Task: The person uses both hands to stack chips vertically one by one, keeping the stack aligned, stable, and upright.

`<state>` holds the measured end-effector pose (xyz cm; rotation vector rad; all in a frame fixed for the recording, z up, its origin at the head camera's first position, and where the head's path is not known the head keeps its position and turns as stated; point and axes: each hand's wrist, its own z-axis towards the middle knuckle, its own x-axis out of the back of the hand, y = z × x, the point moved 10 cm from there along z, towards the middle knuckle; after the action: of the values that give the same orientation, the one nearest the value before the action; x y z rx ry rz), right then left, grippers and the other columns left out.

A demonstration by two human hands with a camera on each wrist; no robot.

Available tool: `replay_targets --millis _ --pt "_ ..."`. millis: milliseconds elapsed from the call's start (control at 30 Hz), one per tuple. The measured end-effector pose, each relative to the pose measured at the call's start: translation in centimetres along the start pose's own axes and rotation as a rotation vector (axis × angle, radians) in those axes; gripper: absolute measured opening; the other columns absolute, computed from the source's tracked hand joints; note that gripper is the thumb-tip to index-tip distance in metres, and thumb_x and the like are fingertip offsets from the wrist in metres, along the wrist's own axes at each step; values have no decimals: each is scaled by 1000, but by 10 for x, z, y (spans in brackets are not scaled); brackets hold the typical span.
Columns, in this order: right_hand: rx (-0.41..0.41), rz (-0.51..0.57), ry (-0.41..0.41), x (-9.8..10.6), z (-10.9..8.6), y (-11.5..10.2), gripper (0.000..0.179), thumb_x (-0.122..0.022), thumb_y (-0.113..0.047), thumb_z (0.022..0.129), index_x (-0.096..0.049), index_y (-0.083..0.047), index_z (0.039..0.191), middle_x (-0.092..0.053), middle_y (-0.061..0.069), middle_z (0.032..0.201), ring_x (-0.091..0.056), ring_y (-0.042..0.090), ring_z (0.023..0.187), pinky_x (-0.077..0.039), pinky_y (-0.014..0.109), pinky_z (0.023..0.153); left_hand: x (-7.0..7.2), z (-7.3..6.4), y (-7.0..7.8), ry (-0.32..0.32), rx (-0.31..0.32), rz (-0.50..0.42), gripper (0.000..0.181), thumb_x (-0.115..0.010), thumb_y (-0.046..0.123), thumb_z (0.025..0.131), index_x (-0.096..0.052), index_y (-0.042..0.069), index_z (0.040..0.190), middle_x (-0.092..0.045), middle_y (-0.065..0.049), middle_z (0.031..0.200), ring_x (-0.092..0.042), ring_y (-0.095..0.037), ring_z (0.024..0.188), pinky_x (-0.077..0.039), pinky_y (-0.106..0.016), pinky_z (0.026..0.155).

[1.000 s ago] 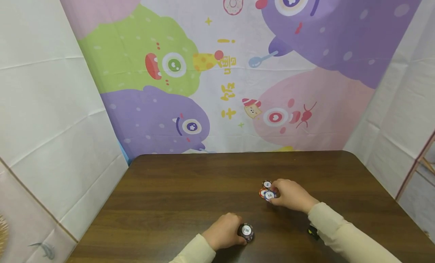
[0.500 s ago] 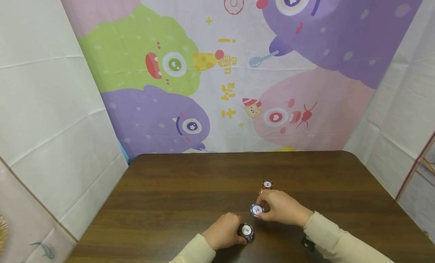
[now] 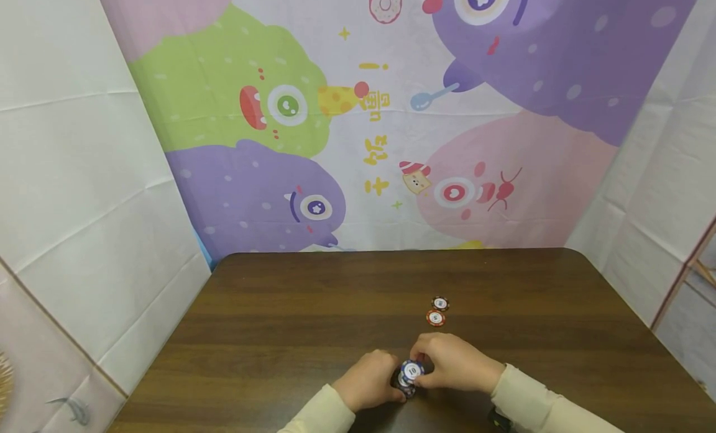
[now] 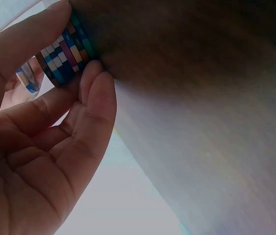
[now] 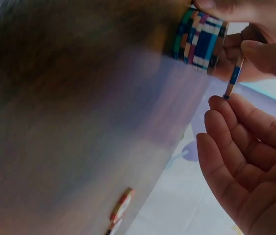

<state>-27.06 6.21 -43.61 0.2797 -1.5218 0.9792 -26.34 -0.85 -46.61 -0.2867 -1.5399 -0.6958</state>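
My left hand [image 3: 367,381] holds a stack of poker chips [image 3: 407,390] on the table, thumb and fingers on either side of it. In the left wrist view the stack [image 4: 64,56] shows several layers with coloured edges. My right hand [image 3: 458,363] pinches one blue-and-white poker chip [image 3: 412,371] marked 10 by its rim, just over the stack. The right wrist view shows this chip [image 5: 234,78] apart from the stack [image 5: 199,41], a small gap between them. Farther back lie a red chip [image 3: 436,318] marked 5 and a black chip [image 3: 440,304], edge to edge.
The brown wooden table [image 3: 291,302] reaches back to a cartoon-print cloth [image 3: 380,222]. White cloth panels [image 3: 95,141] stand at the sides. A small dark object [image 3: 500,419] shows by the right cuff.
My right hand has taken the blue chip from beside the red and black chips and brought it toward me and left, over the stack. My left hand stays on the stack.
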Motion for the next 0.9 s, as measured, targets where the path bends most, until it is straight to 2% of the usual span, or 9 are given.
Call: replay_targets --millis 300,900 --pt "6 33 -7 -8 2 -5 25 -79 -26 79 -69 -12 97 -62 -9 92 -50 -4 76 -47 17 66 -1 0 0 -11 0 -4 27 -87 27 66 -66 15 78 -60 10 70 -47 1 59 -40 -17 56" --pt "11 -6 -18 -16 6 -7 27 -80 -27 77 -69 -11 97 -61 -9 90 -48 -5 74 -46 17 65 0 0 0 -4 4 -30 27 -88 25 64 -66 15 78 -63 9 69 -49 1 58 -40 -17 53"
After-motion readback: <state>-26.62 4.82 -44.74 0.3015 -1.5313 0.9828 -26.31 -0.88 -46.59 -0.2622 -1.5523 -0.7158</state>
